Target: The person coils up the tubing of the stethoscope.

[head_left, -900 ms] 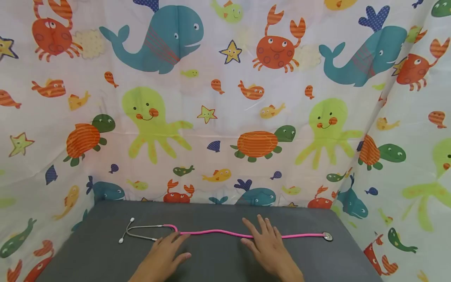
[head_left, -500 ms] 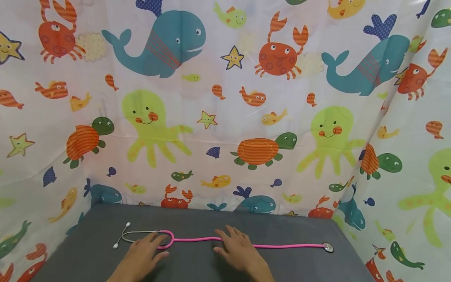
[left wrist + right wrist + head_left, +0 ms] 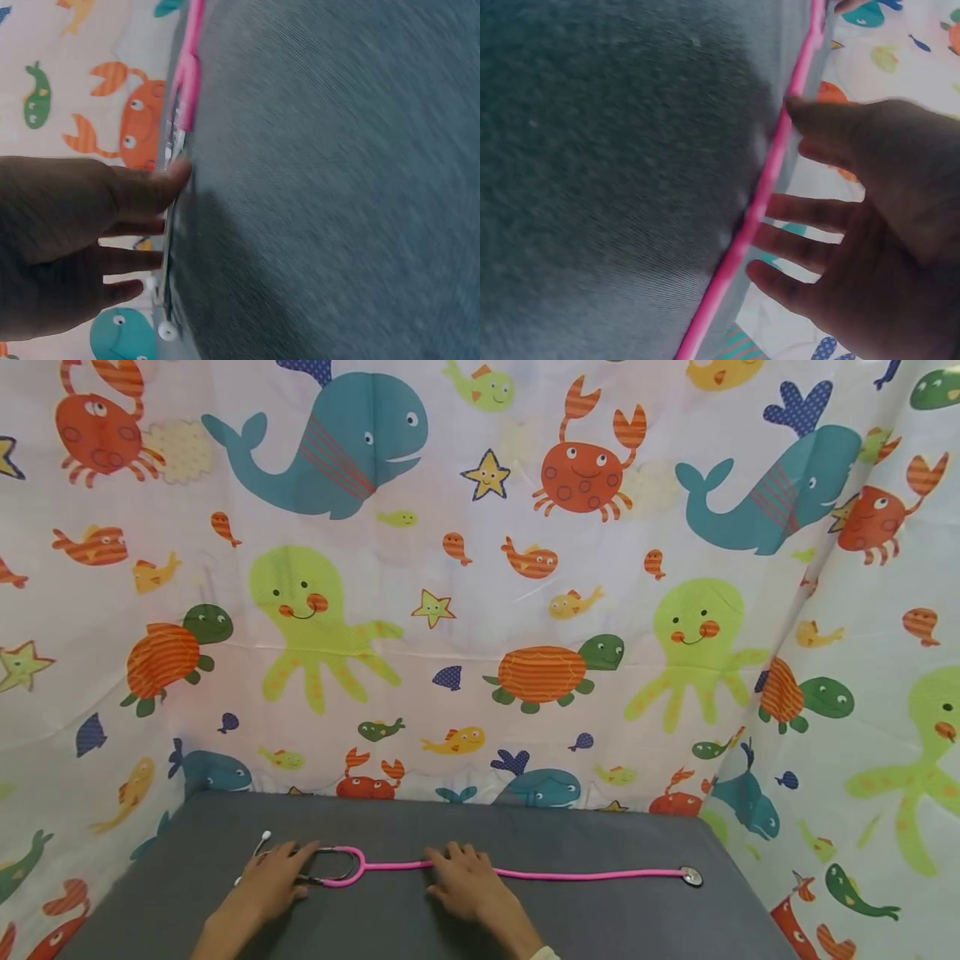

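A pink stethoscope [image 3: 592, 875] lies stretched from left to right on the grey table, its silver chestpiece [image 3: 692, 877] at the right end. My left hand [image 3: 266, 883] is over the metal ear tubes at the left end, fingers spread, covering part of them. In the left wrist view, thumb and fingers of this hand [image 3: 82, 240] reach to the ear tubes without curling round them. My right hand [image 3: 471, 883] hovers over or touches the pink tubing near its middle; which one, I cannot tell. Its fingers are loosely extended beside the tube [image 3: 769, 172] in the right wrist view.
The grey tabletop [image 3: 600, 839] runs back to a white curtain [image 3: 457, 677] printed with sea animals. More of that curtain [image 3: 885, 760] encloses the table at both sides.
Both hands have moved left along the stethoscope: the left from near the Y-joint to the ear tubes, the right towards the middle of the tubing. The stethoscope stays about where it was.
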Demonstrator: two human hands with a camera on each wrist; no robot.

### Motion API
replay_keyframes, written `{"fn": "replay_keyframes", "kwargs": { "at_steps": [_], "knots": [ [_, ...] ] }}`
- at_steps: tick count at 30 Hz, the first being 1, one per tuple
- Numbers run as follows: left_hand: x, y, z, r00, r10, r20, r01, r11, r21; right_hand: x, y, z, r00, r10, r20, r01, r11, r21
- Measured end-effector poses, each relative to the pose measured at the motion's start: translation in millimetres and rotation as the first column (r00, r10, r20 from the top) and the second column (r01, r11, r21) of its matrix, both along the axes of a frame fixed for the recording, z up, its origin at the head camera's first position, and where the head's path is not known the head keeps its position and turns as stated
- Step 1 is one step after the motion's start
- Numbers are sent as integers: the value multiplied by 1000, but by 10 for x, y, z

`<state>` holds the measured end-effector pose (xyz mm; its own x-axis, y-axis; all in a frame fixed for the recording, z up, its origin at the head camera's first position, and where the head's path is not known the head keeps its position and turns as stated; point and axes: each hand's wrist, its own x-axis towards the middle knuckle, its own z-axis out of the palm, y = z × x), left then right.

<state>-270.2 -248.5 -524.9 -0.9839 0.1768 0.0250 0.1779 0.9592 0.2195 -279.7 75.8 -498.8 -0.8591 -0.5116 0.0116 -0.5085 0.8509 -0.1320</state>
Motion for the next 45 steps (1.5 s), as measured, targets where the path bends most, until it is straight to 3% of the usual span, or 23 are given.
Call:
{"fn": "replay_keyframes", "kwargs": {
  "at_steps": [5, 11, 16, 25, 33, 36, 40, 42, 45],
  "knots": [
    [21, -36, -66, 998, 3, -64, -8, 997, -78, 17, 17, -42, 998, 4, -58, -2, 999, 42],
    [92, -82, -146, 996, -43, -75, 39, 998, -48, 40, 93, -14, 998, 10, 66, -8, 1000, -22],
    [144, -73, -144, 986, -92, -140, 86, 995, -49, 85, 161, 92, 998, 24, 60, -19, 997, -75],
    [234, 153, 43, 962, -141, -234, 131, 990, -58, 284, 235, 476, 997, 71, 31, -69, 996, -65],
    [359, 501, 296, 949, -215, -229, 190, 974, -124, 433, 161, 709, 972, 156, 176, -161, 987, 15],
    [420, 662, 391, 940, -230, -253, 195, 968, -157, 456, 123, 731, 957, 243, 158, -247, 969, 10],
    [510, 861, 482, 926, -255, -279, 205, 959, -197, 465, 83, 714, 931, 366, 12, -366, 931, -13],
    [553, 947, 509, 922, -272, -275, 220, 953, -206, 466, 59, 701, 919, 391, -50, -393, 918, -46],
    [610, 1062, 528, 931, -290, -223, 252, 950, -182, 469, 12, 673, 915, 382, -130, -396, 912, -106]
  ]
}}
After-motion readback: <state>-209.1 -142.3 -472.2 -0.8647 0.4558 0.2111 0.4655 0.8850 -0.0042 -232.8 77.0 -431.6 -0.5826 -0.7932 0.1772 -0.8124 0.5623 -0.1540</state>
